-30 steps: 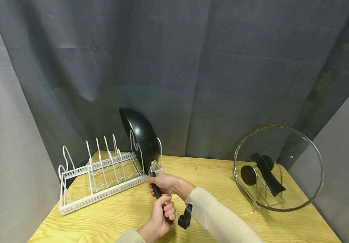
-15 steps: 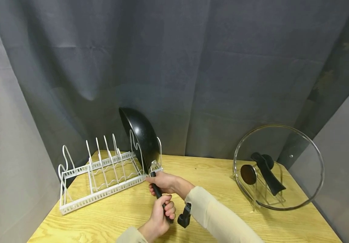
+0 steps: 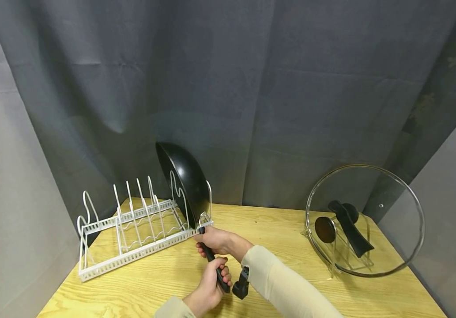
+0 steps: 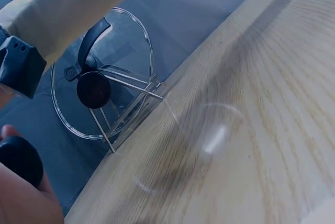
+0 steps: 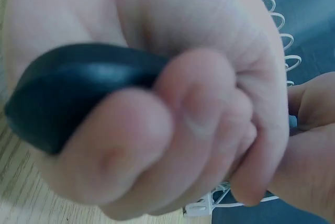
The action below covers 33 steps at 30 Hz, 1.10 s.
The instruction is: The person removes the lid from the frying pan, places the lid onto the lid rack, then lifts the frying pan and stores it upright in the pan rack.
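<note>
A black wok point(image 3: 190, 179) stands on edge, tilted, at the right end of a white wire pan rack point(image 3: 140, 249). Its curved underside faces right. From its metal bracket a black handle point(image 3: 209, 252) slants toward the front, past the rack's front rail. My right hand point(image 3: 220, 240) grips the handle close to the bracket. Lower down, my left hand point(image 3: 210, 285) wraps its fingers round the handle's end. In the right wrist view the left hand point(image 5: 172, 109) fills the foreground, with the handle's end point(image 5: 63, 93) poking out.
On the right, a large glass lid point(image 3: 420, 225) with a black knob handle leans in a small wire stand point(image 3: 334, 247), alongside a brown round knob point(image 3: 325, 229). The rack's several upright dividers rise left of the wok. Grey curtains point(image 3: 311, 88) enclose the wooden table point(image 3: 275, 238).
The handle's end and my left hand have shifted slightly right, and the wok has turned a little with them. My right hand keeps its hold near the bracket.
</note>
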{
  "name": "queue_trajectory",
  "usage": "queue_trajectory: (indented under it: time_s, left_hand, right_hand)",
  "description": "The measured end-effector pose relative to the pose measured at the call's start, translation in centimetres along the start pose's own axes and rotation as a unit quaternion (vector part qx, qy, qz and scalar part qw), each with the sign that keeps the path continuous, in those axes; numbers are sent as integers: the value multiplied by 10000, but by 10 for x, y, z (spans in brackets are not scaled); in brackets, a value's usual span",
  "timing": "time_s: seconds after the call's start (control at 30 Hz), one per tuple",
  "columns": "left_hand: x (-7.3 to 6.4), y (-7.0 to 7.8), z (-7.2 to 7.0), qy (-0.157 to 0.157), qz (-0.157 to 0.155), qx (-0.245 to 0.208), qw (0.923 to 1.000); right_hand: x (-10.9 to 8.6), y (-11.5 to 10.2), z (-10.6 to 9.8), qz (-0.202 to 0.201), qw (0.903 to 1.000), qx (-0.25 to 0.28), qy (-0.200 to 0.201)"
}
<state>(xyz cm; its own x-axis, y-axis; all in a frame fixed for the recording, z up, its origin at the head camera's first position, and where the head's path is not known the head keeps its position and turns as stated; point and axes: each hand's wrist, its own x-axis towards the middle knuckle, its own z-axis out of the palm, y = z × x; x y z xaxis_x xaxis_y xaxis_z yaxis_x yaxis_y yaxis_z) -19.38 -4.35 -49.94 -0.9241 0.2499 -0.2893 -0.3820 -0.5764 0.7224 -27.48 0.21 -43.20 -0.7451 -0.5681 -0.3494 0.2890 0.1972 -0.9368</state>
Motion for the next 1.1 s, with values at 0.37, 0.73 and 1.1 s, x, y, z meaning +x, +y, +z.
queue_trajectory:
  time_s: [0.37, 0.73, 1.1]
  left_hand:
    - [5, 0, -4, 286, -23, 545, 9981]
    - [9, -4, -13, 502, 82, 895, 9947]
    - [11, -6, -19, 734, 13, 1082, 9914]
  right_hand:
    - [4, 4, -3, 33, 9993, -245, 271]
    - [4, 8, 1, 59, 9967, -586, 564]
    - [11, 18, 5, -16, 9938, -706, 859]
